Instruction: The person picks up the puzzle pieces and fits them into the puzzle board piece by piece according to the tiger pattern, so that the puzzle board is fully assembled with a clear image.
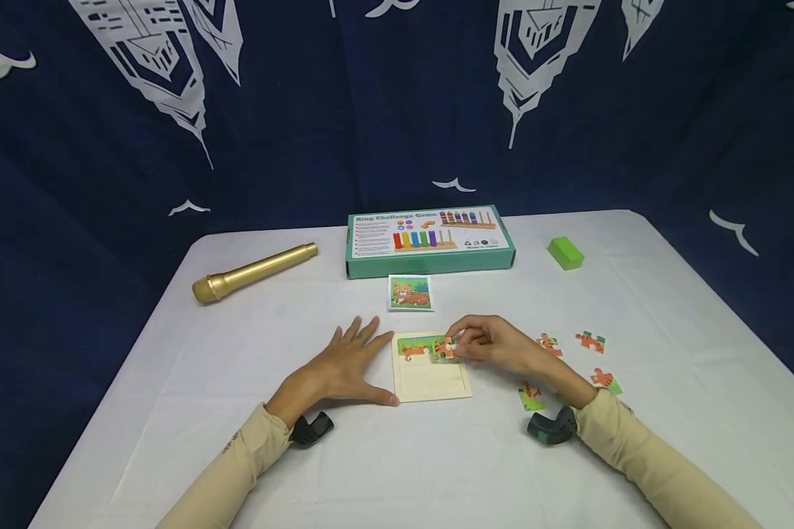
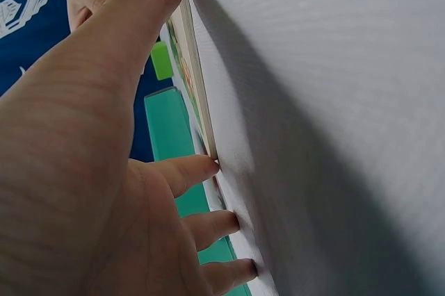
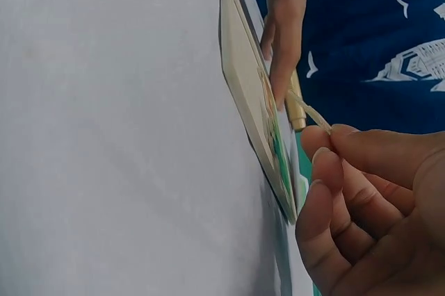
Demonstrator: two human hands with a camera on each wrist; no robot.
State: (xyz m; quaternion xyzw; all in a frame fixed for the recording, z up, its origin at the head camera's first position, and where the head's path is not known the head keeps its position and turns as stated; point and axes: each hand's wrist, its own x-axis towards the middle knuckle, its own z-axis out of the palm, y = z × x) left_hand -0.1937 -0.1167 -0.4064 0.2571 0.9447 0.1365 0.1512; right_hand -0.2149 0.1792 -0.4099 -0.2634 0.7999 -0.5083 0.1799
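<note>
A shallow wooden puzzle board [image 1: 431, 383] lies flat on the table, with puzzle pieces [image 1: 411, 347] showing an orange animal on green in its upper left. My left hand [image 1: 337, 367] is spread beside it, thumb at the lower left corner and a finger at the upper left one. Between thumb and fingertips, my right hand [image 1: 496, 344] pinches a puzzle piece [image 1: 444, 348] with an orange animal face. In the right wrist view that piece [image 3: 314, 115] appears edge-on, tilted and raised above the board.
Loose puzzle pieces [image 1: 591, 341] are scattered around the right forearm. Behind the board lie a picture card [image 1: 410, 294] and a green game box [image 1: 430, 264]. A gold microphone [image 1: 254, 273] lies back left, a green block [image 1: 565, 253] back right.
</note>
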